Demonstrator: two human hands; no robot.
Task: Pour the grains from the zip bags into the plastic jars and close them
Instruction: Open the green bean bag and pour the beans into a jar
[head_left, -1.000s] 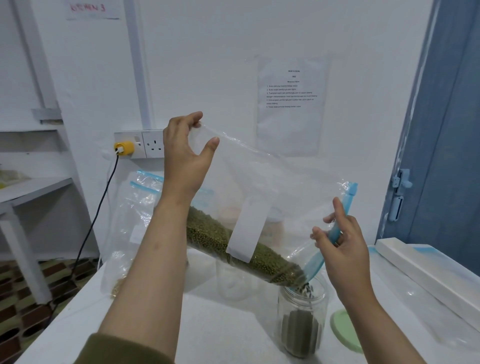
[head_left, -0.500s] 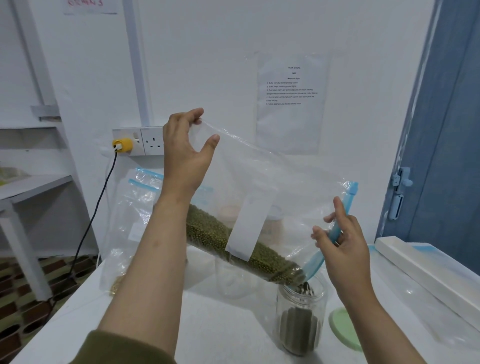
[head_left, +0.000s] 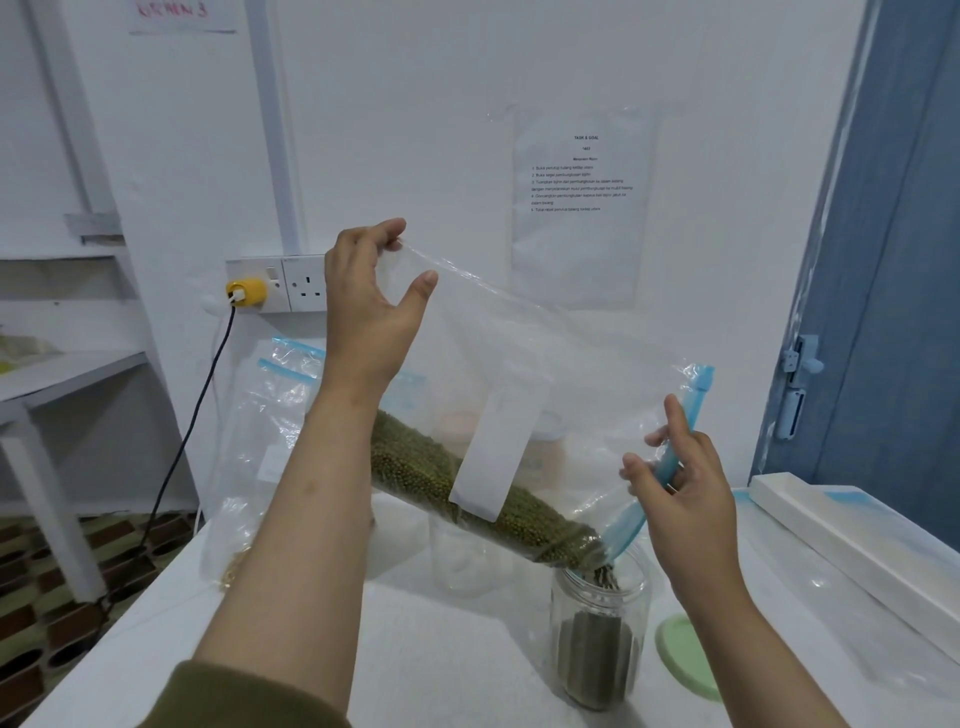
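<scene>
A clear zip bag (head_left: 545, 374) with green grains (head_left: 467, 499) along its lower edge is tilted down to the right. My left hand (head_left: 363, 322) pinches its raised bottom corner. My right hand (head_left: 680, 493) grips the blue zip edge at the bag's mouth. Grains stream from the mouth into a clear plastic jar (head_left: 597, 639) on the white table, partly filled with green grains. A pale green lid (head_left: 685, 657) lies flat just right of the jar. A second empty jar (head_left: 462, 561) stands behind the bag.
More zip bags (head_left: 270, 441) lean against the wall at the back left. A long white box (head_left: 852, 540) lies on the right of the table (head_left: 441, 649). A black cable (head_left: 192, 415) hangs from a wall socket. A blue door is at right.
The bag's raised corner and my left hand have lifted slightly. The grain level in the jar has risen a little. My right hand has stayed at the bag's mouth.
</scene>
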